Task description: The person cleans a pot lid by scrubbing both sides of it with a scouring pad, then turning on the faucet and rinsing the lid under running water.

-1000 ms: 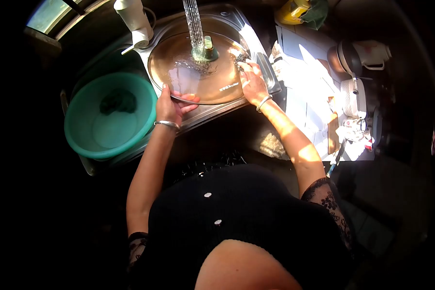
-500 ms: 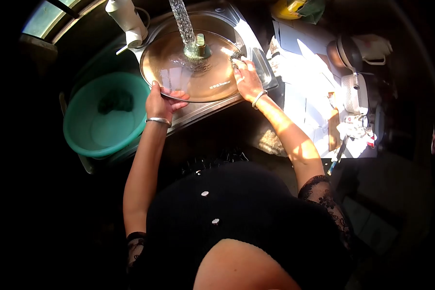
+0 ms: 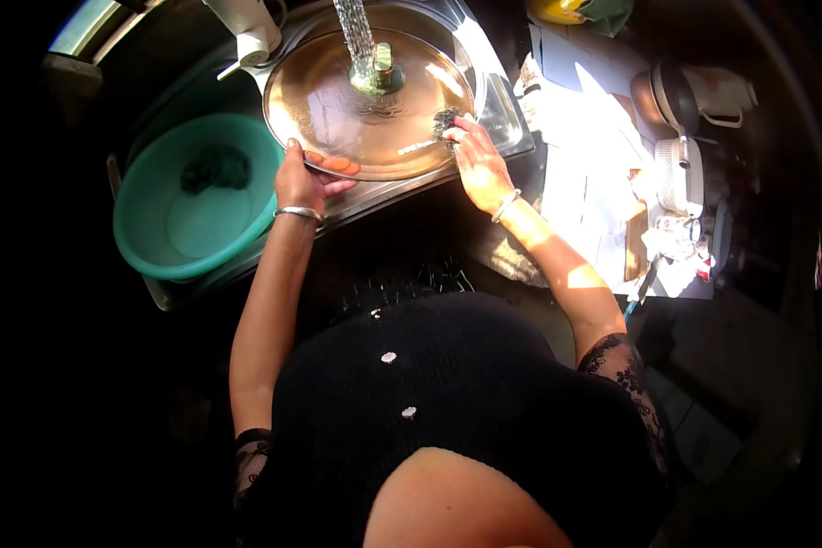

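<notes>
A round brown glass lid [image 3: 329, 119] with a greenish knob [image 3: 383, 62] lies over the sink basin, tilted a little. Running water [image 3: 354, 32] pours down beside the knob and spreads over the glass. My left hand [image 3: 308, 179] grips the lid's near left rim, thumb on top and fingers visible through the glass underneath. On the right part of the lid, my right hand [image 3: 480, 166] pinches a dark wire scourer [image 3: 446, 122] against the surface, just by the pale lettering.
A green basin [image 3: 201, 228] with a dark clump in it stands left of the steel sink [image 3: 511, 132]. White sheets [image 3: 584, 155] lie to the right, with a pan [image 3: 674, 99], a perforated white basket [image 3: 680, 173] and a mug [image 3: 723, 96] beyond.
My right hand has moved the scourer from the lid's upper right edge down and inward towards the lettering. My left hand keeps its hold on the rim. The camera view has shifted slightly.
</notes>
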`<control>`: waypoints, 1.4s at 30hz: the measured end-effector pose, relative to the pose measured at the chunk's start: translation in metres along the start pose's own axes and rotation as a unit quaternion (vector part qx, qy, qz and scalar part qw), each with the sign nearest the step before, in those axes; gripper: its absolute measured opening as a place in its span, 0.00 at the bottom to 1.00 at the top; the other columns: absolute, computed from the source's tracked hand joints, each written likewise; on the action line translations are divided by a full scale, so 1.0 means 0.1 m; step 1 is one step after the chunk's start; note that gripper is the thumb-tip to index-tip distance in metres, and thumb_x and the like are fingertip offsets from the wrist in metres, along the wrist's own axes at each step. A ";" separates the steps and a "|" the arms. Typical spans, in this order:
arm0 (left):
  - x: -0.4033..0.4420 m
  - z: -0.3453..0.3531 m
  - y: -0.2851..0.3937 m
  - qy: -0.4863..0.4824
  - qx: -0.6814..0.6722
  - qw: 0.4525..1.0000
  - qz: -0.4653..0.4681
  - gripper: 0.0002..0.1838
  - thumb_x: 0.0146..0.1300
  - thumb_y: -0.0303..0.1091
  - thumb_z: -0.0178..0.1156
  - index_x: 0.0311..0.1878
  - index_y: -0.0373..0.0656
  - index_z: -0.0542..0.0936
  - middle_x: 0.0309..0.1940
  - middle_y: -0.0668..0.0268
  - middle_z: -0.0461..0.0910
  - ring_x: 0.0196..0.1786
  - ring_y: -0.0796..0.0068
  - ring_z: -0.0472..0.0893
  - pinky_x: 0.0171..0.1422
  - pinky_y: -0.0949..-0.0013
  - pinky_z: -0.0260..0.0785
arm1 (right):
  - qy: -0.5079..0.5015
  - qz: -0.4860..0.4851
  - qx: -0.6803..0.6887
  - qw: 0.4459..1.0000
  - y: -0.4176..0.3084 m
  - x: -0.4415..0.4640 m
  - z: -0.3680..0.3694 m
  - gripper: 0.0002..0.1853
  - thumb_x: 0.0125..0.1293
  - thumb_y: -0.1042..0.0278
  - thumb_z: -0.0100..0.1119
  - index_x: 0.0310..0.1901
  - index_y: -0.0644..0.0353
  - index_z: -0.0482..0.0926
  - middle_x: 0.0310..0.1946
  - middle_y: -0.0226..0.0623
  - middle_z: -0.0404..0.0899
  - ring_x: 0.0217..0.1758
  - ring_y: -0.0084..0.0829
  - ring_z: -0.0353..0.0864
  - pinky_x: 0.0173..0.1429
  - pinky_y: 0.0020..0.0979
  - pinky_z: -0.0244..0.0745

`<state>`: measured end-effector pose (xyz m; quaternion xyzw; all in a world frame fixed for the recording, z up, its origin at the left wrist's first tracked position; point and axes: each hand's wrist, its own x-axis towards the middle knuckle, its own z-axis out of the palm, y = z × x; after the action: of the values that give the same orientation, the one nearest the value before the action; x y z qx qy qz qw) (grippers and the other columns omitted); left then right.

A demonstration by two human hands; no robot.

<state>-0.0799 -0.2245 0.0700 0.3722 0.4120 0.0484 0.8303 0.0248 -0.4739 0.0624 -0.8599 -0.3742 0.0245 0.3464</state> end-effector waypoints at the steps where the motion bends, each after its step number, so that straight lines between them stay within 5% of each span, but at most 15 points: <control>1: -0.01 0.00 0.00 -0.004 0.001 1.000 0.006 0.23 0.73 0.51 0.31 0.32 0.41 0.63 0.27 0.44 0.77 0.32 0.41 0.82 0.27 0.50 0.80 | -0.003 0.034 0.007 0.999 0.13 0.00 -0.05 0.14 0.64 0.77 0.48 0.51 0.59 0.74 0.57 0.45 0.67 0.66 0.48 0.64 0.67 0.39 0.63; 9: -0.03 -0.02 0.02 -0.007 0.014 1.000 -0.002 0.23 0.73 0.51 0.33 0.35 0.39 0.64 0.32 0.43 0.78 0.35 0.42 0.82 0.30 0.54 0.81 | -0.046 -0.113 0.033 0.992 -0.59 0.09 0.23 0.14 0.60 0.80 0.52 0.49 0.61 0.73 0.57 0.49 0.68 0.66 0.50 0.63 0.67 0.43 0.63; 16: -0.05 0.02 0.06 -0.017 0.013 1.000 0.008 0.23 0.73 0.51 0.33 0.35 0.39 0.63 0.32 0.43 0.77 0.34 0.43 0.82 0.29 0.54 0.81 | 0.025 0.069 -0.038 0.997 0.16 0.24 0.19 0.15 0.66 0.73 0.46 0.54 0.60 0.72 0.58 0.50 0.68 0.64 0.50 0.65 0.68 0.39 0.60; 22: 0.04 -0.04 0.02 0.000 0.013 1.000 -0.025 0.23 0.73 0.52 0.32 0.34 0.41 0.63 0.32 0.43 0.77 0.34 0.45 0.83 0.27 0.57 0.81 | -0.064 -0.145 0.060 0.986 -0.78 0.33 0.46 0.15 0.63 0.75 0.49 0.52 0.61 0.73 0.55 0.53 0.69 0.67 0.52 0.61 0.68 0.43 0.60; 27: 0.03 -0.03 0.00 0.004 0.006 0.999 -0.041 0.24 0.73 0.53 0.31 0.33 0.42 0.62 0.33 0.43 0.77 0.34 0.46 0.83 0.26 0.58 0.81 | -0.045 -0.148 0.000 0.988 -0.64 0.90 0.71 0.17 0.63 0.71 0.48 0.54 0.62 0.73 0.59 0.53 0.67 0.67 0.54 0.59 0.70 0.42 0.57; 35: 0.09 -0.17 -0.11 -0.070 0.000 0.997 -0.031 0.21 0.71 0.45 0.38 0.53 0.37 0.66 0.41 0.52 0.79 0.34 0.60 0.83 0.29 0.64 0.81 | -0.094 -0.158 -0.034 0.982 -0.91 0.85 0.87 0.21 0.61 0.62 0.54 0.55 0.59 0.73 0.62 0.54 0.65 0.69 0.52 0.57 0.71 0.43 0.54; 42: 0.08 -0.18 -0.09 -0.066 0.006 0.997 -0.036 0.17 0.73 0.45 0.37 0.45 0.40 0.65 0.36 0.50 0.79 0.36 0.56 0.84 0.32 0.62 0.81 | -0.046 -0.156 -0.155 0.974 -0.50 0.75 0.64 0.20 0.57 0.68 0.57 0.54 0.53 0.76 0.58 0.43 0.71 0.61 0.48 0.65 0.65 0.45 0.61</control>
<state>-0.0902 -0.2174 0.0521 0.3646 0.3702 -0.0089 0.8544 0.0274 -0.3632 0.0607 -0.8324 -0.5180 -0.0488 0.1907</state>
